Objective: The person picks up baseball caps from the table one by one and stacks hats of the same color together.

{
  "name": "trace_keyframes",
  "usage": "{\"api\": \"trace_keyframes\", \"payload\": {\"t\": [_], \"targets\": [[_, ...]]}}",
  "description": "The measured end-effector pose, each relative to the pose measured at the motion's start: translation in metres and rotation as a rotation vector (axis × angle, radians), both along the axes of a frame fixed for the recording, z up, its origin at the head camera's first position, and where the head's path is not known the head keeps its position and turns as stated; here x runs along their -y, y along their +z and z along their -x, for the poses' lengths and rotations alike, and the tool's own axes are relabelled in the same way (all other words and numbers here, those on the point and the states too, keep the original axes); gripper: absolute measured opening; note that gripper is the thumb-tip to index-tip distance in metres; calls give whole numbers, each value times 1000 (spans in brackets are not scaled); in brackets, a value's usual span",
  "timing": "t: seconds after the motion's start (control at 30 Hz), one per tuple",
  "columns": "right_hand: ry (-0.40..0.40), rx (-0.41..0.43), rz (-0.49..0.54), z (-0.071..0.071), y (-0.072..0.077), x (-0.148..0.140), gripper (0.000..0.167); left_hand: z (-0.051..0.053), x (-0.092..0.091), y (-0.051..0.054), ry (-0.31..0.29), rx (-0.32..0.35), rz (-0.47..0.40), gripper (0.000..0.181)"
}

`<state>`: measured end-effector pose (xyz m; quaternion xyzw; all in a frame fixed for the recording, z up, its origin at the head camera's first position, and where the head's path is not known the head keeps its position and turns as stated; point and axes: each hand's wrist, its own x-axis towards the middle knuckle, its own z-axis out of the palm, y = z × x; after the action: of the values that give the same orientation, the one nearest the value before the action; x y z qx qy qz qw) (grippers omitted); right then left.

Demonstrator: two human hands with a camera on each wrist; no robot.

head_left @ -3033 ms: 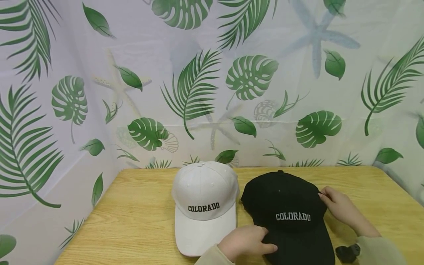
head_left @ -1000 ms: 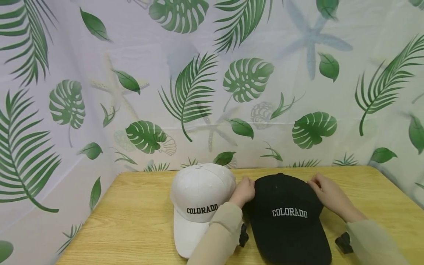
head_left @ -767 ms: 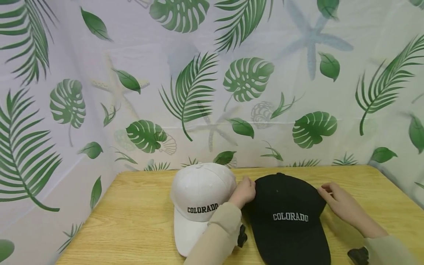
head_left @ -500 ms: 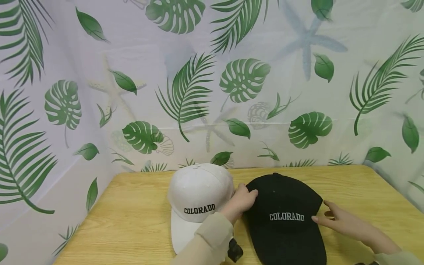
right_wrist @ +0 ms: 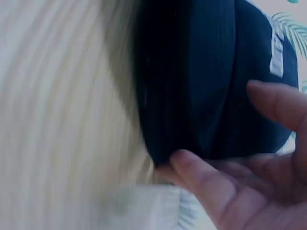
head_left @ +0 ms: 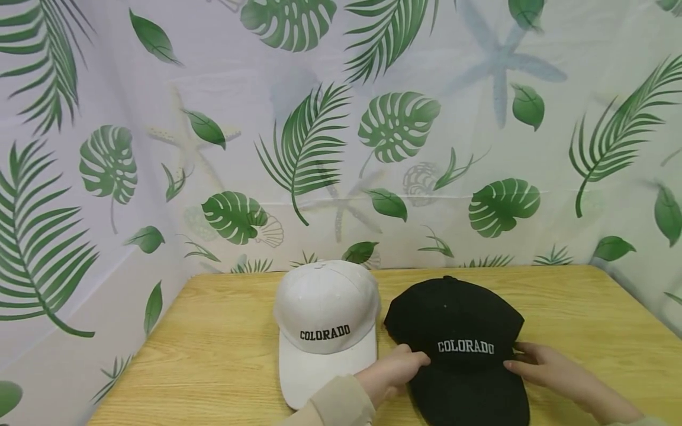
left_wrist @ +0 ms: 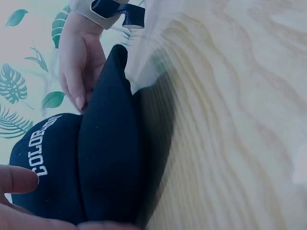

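A black baseball cap [head_left: 453,313] with white COLORADO lettering sits on the wooden table, its brim toward me. My left hand [head_left: 391,373] holds its left side where crown meets brim, thumb on the front. On the opposite side my right hand [head_left: 559,376] holds the cap at the same height, thumb on the front panel and fingers along the edge. The right wrist view shows those fingers [right_wrist: 206,184] against the side of the brim. Close by on the left stands a white baseball cap [head_left: 325,302] with black COLORADO lettering, its brim partly behind my left forearm.
The wooden table [head_left: 213,355] ends at a back wall cloth [head_left: 325,148] printed with leaves and starfish. More of this cloth hangs along the left and right sides. Only a narrow gap separates the two caps.
My left hand has moved from the black cap's upper left side down to the brim's base. My right hand has slid down the right side likewise. Both caps stay about where they were.
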<state>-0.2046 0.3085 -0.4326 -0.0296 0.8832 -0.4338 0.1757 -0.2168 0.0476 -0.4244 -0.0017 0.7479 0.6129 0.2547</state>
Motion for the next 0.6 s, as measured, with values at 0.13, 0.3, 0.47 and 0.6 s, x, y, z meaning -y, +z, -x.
{"api": "trace_keyframes", "payload": {"t": [0.13, 0.3, 0.47, 0.6], "targets": [[-8, -94, -89, 0, -2, 9, 75, -2, -5, -4, 40, -11, -69, 27], [25, -229, -210, -1, -4, 14, 75, -2, -4, -7, 18, -16, -44, 35], [65, -324, -287, -5, -5, 17, 76, 1, -1, -6, -57, -41, 22, 53], [93, -347, -327, -3, -2, 20, 73, 3, -1, -5, -88, -52, 81, 55]]}}
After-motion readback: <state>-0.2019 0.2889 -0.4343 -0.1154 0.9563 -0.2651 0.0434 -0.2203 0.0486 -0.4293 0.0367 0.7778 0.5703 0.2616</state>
